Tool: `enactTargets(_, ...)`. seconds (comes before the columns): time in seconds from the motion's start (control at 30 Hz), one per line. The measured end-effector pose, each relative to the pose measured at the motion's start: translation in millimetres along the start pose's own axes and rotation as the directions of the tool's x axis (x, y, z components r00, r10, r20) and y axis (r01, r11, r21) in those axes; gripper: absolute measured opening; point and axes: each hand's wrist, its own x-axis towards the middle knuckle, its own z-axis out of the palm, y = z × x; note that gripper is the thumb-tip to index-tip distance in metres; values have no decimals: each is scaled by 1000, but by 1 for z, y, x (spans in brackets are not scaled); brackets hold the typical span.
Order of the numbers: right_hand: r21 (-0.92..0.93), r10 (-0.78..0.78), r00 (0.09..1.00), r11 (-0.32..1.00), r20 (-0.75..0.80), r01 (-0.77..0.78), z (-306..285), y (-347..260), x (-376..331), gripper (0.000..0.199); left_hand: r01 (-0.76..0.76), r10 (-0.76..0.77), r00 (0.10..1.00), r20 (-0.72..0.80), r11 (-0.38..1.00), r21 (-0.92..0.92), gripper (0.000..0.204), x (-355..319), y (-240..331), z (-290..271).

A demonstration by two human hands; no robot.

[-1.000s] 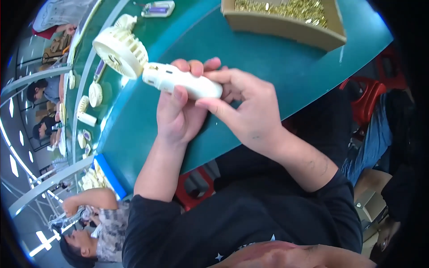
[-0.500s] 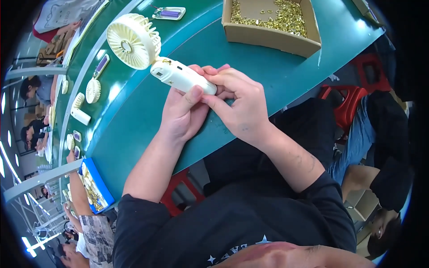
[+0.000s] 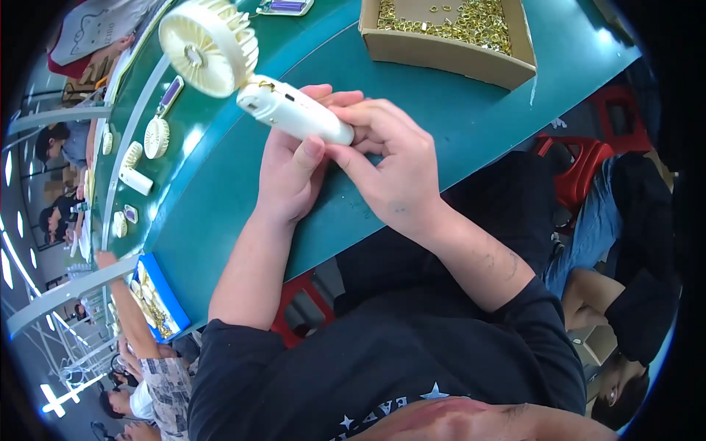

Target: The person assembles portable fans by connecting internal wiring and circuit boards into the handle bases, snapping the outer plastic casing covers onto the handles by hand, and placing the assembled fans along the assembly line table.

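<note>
A cream handheld fan (image 3: 298, 114) lies tilted across my hands, its round caged head (image 3: 202, 51) up at the left. Cradling the handle from beneath, my left hand (image 3: 290, 173) rests its thumb along the near side, fingers wrapped behind. At the handle's bottom end, my right hand (image 3: 393, 154) closes thumb and fingers around the tip. Whether a small part sits between those right fingertips is hidden. A small gold-coloured piece shows at the joint between head and handle.
An open cardboard box (image 3: 448, 55) of small gold-coloured metal pieces stands at the far side. A blue tray (image 3: 162, 294) with parts sits left. Fans (image 3: 157, 137) and opened handles with purple cells (image 3: 170, 97) lie along the line. Co-workers sit left and right; a red stool (image 3: 581, 173) stands right.
The fan has shifted slightly up and to the left with both hands still on it. At the left, a co-worker's arm has moved a little.
</note>
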Motion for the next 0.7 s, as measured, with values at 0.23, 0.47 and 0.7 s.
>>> enactTargets(0.23,297,146,988,942,54,-156,5,-1,-5,29,-41,167,966,-196,851,523,38,-18,4,-2)
enactTargets(0.47,473,120,962,852,244,-226,3,5,-9,58,-269,483,872,85,327,906,30,-41,16,5)
enactTargets(0.7,741,68,939,596,339,-310,12,20,-22,63,-377,532,781,326,-15,926,35,-52,11,3)
